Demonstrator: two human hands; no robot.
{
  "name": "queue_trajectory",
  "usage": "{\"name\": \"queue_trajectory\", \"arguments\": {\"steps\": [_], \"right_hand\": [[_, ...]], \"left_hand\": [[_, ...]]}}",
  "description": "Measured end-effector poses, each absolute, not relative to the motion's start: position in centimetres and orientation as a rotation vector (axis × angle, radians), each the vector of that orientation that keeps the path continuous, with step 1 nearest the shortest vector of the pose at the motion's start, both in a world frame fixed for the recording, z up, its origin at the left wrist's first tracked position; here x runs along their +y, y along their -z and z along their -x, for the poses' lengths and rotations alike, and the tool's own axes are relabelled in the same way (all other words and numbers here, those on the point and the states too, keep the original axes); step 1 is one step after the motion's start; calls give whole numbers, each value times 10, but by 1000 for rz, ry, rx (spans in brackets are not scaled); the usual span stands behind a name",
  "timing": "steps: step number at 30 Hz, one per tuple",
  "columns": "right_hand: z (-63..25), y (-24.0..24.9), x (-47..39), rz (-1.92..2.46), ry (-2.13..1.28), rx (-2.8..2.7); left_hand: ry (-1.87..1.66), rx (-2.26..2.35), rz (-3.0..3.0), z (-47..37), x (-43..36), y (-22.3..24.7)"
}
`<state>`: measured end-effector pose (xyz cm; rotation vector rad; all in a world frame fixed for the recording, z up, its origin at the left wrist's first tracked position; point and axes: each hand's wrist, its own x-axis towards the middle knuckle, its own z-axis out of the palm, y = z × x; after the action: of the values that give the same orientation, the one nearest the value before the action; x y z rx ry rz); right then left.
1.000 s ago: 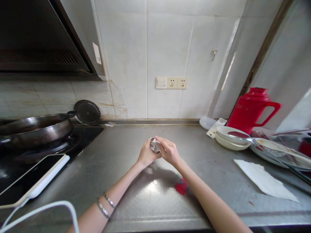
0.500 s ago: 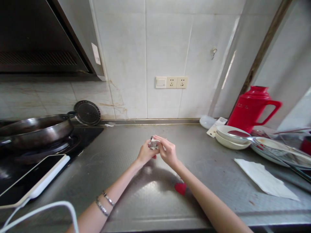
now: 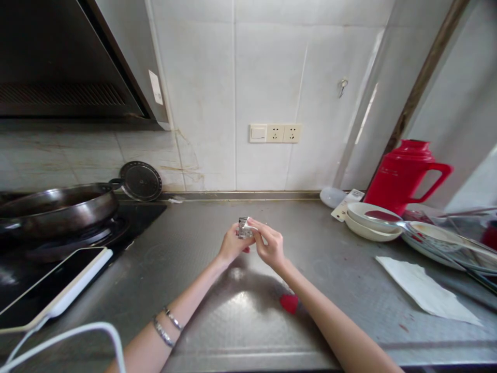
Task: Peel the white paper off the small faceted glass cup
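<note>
A small clear glass-like object (image 3: 243,229) is held up over the middle of the metal counter (image 3: 186,311). My left hand (image 3: 232,244) is closed around its lower left side. From the right, my right hand (image 3: 268,242) pinches a bit of white tissue (image 3: 248,224) against the object's edge. A small red spot shows just beneath the hands. Near my right forearm a red item (image 3: 289,303) lies on the counter, partly hidden by the arm.
At the left are a steel pan (image 3: 58,212) on the stove, a round black disc (image 3: 140,181) and a phone (image 3: 54,290) with a white cable. On the right stand a red thermos (image 3: 404,176), stacked bowls (image 3: 373,233), dishes and a flat white paper (image 3: 427,290).
The white tissue and right fingers have shifted slightly on the clear object, so more of it shows. The whole view has moved very slightly.
</note>
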<state>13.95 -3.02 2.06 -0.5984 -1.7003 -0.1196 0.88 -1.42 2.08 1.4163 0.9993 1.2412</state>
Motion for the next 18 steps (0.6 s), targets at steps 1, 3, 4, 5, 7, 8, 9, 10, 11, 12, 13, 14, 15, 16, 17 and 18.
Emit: {"name": "queue_trajectory", "arguments": {"steps": [1,3,4,5,7,8,9,10,11,12,13,14,15,16,17,18], "right_hand": [[-140,-21,-30,597,126,-1700],[-141,-22,-31,614,129,-1694],[-141,-23,-31,627,123,-1691],[-141,-24,-32,644,112,-1688],[-140,-26,-33,701,63,-1659],[-140,-27,-33,741,28,-1628],[-140,-27,-32,781,-10,-1592],[-141,-28,-32,820,-49,-1553],[-141,-28,-31,849,-83,-1522],[-141,-28,-30,867,-111,-1503],[-142,-27,-30,873,-128,-1496],[-142,-27,-29,868,-138,-1498],[-142,-26,-29,856,-143,-1508],[-142,-25,-30,840,-146,-1524],[-141,-24,-30,825,-150,-1541],[-140,-23,-31,816,-163,-1552]], "left_hand": [[-1240,1005,-1413,-9,-14,-21],[-1237,1019,-1397,-9,-15,-22],[-1238,1025,-1384,-9,-15,-22],[-1239,1030,-1372,-9,-15,-22],[-1242,1032,-1352,-10,-16,-22],[-1240,1025,-1352,-10,-17,-22],[-1234,1010,-1358,-11,-18,-22],[-1228,994,-1365,-11,-19,-21],[-1225,981,-1369,-12,-20,-21],[-1222,972,-1370,-12,-20,-21],[-1215,970,-1366,-12,-21,-21],[-1207,977,-1357,-12,-20,-21],[-1200,988,-1342,-11,-19,-21],[-1195,997,-1326,-10,-18,-21],[-1187,1005,-1311,-9,-17,-21],[-1179,1013,-1297,-8,-16,-22]]}}
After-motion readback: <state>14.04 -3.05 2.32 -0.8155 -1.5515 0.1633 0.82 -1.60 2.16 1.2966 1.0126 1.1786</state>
